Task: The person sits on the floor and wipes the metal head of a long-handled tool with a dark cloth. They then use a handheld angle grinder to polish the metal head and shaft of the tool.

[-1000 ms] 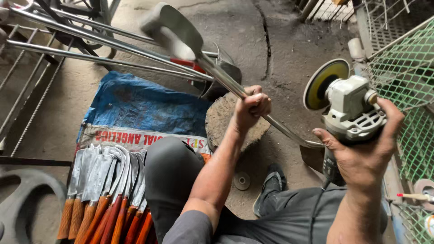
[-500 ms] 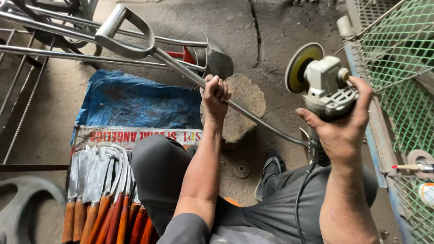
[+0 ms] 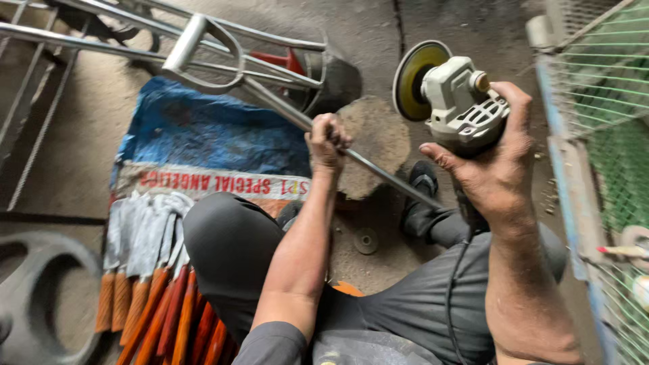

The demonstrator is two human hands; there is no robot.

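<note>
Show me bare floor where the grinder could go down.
Bare concrete above the grinder, between the shovel blade and the mesh frame. Some between the sack and the metal bars. Crowded around the stump and the sickles.

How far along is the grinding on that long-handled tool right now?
Done: a row of blades with wooden handles lies beside the knee on the sack. In hand: the left hand grips the metal shaft of a D-handled tool, and the right hand holds the angle grinder lifted, its disc clear of the metal. Left: no contact yet; more long tools lie behind.
</note>
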